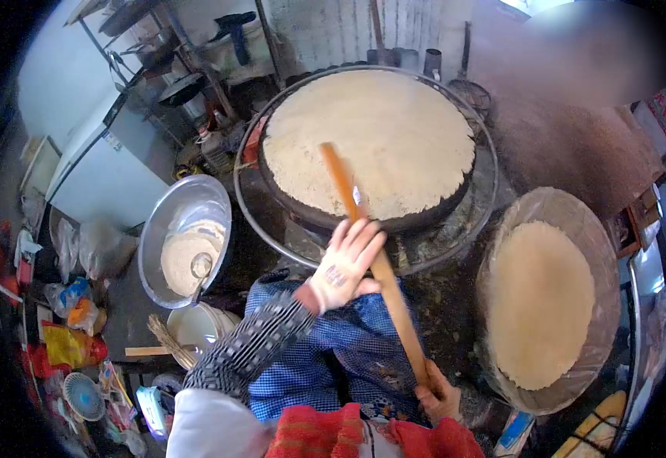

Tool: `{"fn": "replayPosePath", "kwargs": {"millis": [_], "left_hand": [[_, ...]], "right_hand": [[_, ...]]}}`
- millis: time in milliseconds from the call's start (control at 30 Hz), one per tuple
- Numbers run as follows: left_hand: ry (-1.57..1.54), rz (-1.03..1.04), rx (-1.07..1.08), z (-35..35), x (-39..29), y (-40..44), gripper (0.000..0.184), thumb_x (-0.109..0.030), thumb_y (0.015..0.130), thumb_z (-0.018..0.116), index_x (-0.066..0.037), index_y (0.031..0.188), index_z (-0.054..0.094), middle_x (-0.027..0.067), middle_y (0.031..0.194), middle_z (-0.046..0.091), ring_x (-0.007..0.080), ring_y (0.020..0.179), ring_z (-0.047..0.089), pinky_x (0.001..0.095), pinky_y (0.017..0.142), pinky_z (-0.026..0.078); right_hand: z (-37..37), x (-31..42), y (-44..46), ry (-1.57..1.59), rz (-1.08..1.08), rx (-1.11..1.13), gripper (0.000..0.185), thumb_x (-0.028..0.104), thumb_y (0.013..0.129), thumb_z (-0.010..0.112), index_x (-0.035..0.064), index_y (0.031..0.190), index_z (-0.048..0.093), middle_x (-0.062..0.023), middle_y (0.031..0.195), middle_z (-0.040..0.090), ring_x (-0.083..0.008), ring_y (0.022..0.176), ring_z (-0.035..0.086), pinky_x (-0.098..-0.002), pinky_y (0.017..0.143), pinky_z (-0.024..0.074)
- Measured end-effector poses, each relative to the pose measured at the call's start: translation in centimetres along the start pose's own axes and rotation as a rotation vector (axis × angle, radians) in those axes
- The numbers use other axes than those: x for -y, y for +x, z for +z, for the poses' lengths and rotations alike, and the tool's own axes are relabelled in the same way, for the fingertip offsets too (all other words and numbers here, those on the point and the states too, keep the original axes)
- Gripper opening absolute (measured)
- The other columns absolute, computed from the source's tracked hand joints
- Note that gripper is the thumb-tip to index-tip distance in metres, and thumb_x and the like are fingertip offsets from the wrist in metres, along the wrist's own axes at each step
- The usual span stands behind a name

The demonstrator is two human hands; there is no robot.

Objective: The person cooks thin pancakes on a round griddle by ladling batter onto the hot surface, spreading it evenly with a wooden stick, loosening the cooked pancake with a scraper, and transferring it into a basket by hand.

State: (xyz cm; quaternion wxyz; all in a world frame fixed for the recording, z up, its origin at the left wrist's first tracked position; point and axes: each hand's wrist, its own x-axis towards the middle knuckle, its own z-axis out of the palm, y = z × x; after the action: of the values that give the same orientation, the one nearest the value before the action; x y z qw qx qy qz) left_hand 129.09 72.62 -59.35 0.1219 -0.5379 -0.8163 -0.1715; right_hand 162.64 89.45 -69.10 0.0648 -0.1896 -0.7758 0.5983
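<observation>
A long wooden stick [398, 305] slants from my lap up to the near part of a large round griddle, which is covered by a pale thin sheet of batter [371, 137]. My left hand [344, 267], in a whitish glove, lies on the middle of the stick near the griddle's front rim, fingers close together over it. Lower down, my right hand [440, 393] is wrapped round the stick's near end. The upper end of the stick is slightly blurred over the sheet.
At the left, a metal bowl [157, 221] holds pale batter and a ladle [201, 266]. A white bucket [196, 324] stands below it beside a straw brush [169, 340]. On the right, a plastic-lined basket [608, 305] holds round flat sheets. A metal ring [493, 191] surrounds the griddle.
</observation>
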Motion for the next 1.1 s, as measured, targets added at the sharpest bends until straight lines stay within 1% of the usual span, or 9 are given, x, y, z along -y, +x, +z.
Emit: {"fn": "replayPosePath", "kwargs": {"millis": [133,333,467,567,633,733,833,1000,1100], "left_hand": [[0.076,0.219,0.134,7.9,0.3,9.8,0.104,-0.073,0.071,0.051,0.006,0.138,0.041,0.0257,0.144,0.041,0.0404,0.14,0.031,0.0489,0.118,0.02],[0.191,0.066,0.271,7.7,3.7,10.1,0.094,-0.065,0.064,0.064,0.006,0.124,0.053,0.025,0.133,0.049,0.0427,0.136,0.035,0.0496,0.116,0.025],[0.242,-0.071,0.264,4.5,8.0,5.6,0.087,-0.056,0.066,0.069,0.005,0.126,0.051,0.0251,0.132,0.049,0.0419,0.135,0.036,0.0493,0.116,0.027],[0.319,-0.131,0.149,4.5,14.2,-1.5,0.093,-0.063,0.069,0.062,0.009,0.127,0.049,0.0282,0.135,0.048,0.0432,0.136,0.036,0.0495,0.117,0.024],[0.304,-0.279,0.192,1.0,13.7,-4.6,0.102,-0.069,0.068,0.06,0.009,0.132,0.044,0.0278,0.137,0.045,0.0429,0.136,0.035,0.05,0.117,0.022],[0.396,-0.266,0.177,-0.4,12.6,-7.8,0.11,-0.081,0.07,0.043,0.007,0.136,0.041,0.027,0.138,0.044,0.0445,0.134,0.036,0.0543,0.115,0.022],[0.293,-0.114,0.079,0.6,9.9,-2.7,0.111,-0.082,0.071,0.045,0.006,0.138,0.039,0.026,0.14,0.043,0.0432,0.136,0.033,0.0547,0.116,0.018],[0.085,0.287,0.033,5.3,5.5,15.1,0.101,-0.068,0.072,0.06,0.003,0.139,0.039,0.0243,0.142,0.043,0.0385,0.138,0.034,0.0506,0.117,0.021],[-0.121,0.328,0.195,11.7,8.2,20.2,0.069,-0.048,0.073,0.071,0.001,0.12,0.055,0.0235,0.119,0.058,0.0397,0.116,0.053,0.0471,0.1,0.043]], "right_hand": [[1.1,4.3,-0.2,0.468,0.406,-0.217,0.074,0.031,0.088,0.072,0.0022,0.147,0.039,-0.0083,0.101,0.068,-0.0104,0.067,0.06,-0.0282,0.053,0.0461],[-0.2,6.5,4.0,0.94,0.57,0.117,0.052,0.019,0.094,0.06,0.0103,0.143,0.047,0.0038,0.073,0.054,-0.0062,0.05,0.045,-0.0234,0.044,0.0354],[2.0,5.9,7.2,1.012,0.583,0.312,0.05,0.013,0.094,0.06,0.0101,0.142,0.048,0.0049,0.076,0.055,-0.0049,0.053,0.044,-0.0218,0.047,0.0366],[6.0,4.5,9.8,0.567,0.142,0.354,0.05,0.013,0.093,0.063,0.0088,0.141,0.05,0.0035,0.084,0.06,-0.0073,0.06,0.052,-0.022,0.055,0.0441],[7.6,3.7,10.5,0.424,0.259,0.397,0.05,0.014,0.092,0.066,0.0073,0.139,0.051,-0.0023,0.097,0.068,-0.0127,0.076,0.063,-0.0266,0.066,0.0523],[7.4,3.5,9.7,0.172,-0.05,0.374,0.054,0.019,0.088,0.07,0.0066,0.138,0.051,-0.0157,0.113,0.07,-0.0271,0.1,0.069,-0.0358,0.085,0.0546],[5.1,4.1,7.1,0.067,0.097,0.214,0.054,0.007,0.09,0.066,0.0068,0.141,0.049,-0.0098,0.11,0.068,-0.0128,0.092,0.065,-0.0266,0.079,0.0519],[2.9,6.7,7.0,0.197,0.259,-0.15,0.053,0.008,0.09,0.066,0.0018,0.14,0.048,-0.0116,0.113,0.068,-0.0169,0.1,0.065,-0.027,0.083,0.0515],[2.7,3.3,9.6,0.313,0.303,-0.198,0.053,0.014,0.092,0.066,0.0064,0.142,0.048,-0.0036,0.101,0.065,-0.0113,0.081,0.06,-0.0237,0.066,0.0502]]}}
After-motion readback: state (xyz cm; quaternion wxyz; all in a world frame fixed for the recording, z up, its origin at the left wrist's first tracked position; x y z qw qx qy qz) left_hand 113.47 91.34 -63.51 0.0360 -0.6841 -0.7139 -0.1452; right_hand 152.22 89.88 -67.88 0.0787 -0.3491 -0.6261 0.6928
